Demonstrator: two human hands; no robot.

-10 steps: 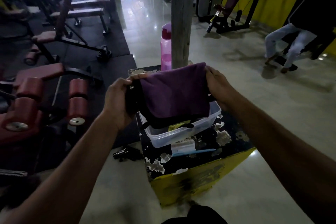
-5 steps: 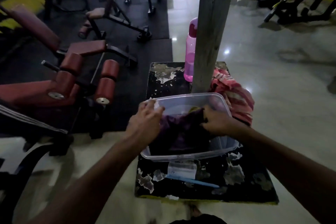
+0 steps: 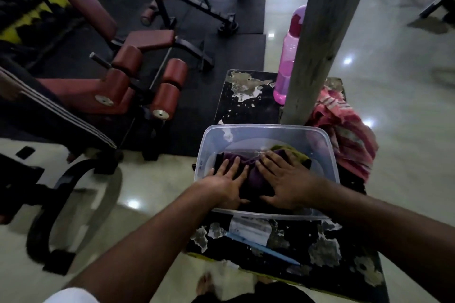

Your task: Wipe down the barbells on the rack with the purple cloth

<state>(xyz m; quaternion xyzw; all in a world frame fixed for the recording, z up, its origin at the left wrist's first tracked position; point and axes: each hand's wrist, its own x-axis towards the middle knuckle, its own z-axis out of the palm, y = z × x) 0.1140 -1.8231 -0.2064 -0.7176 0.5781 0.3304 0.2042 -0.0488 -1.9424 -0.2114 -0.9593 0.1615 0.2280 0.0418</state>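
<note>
The purple cloth (image 3: 251,174) lies bunched in a clear plastic tub (image 3: 327,155) on a black, chipped box top. My left hand (image 3: 227,181) presses flat on the cloth's left part, fingers straight and spread. My right hand (image 3: 283,179) presses flat on its right part, fingers straight too. A yellow-green cloth (image 3: 293,150) shows beyond my right fingers in the tub. No barbell or rack is in view.
A grey post (image 3: 317,39) rises from the box (image 3: 243,106) behind the tub, with a pink bottle (image 3: 288,56) left of it and a pink striped towel (image 3: 344,130) to its right. A blue pen (image 3: 266,248) lies near the front. Red-padded benches (image 3: 138,76) stand left.
A second ago both hands held the purple cloth up above the tub. They lowered it into the tub and now press on it with flat fingers.
</note>
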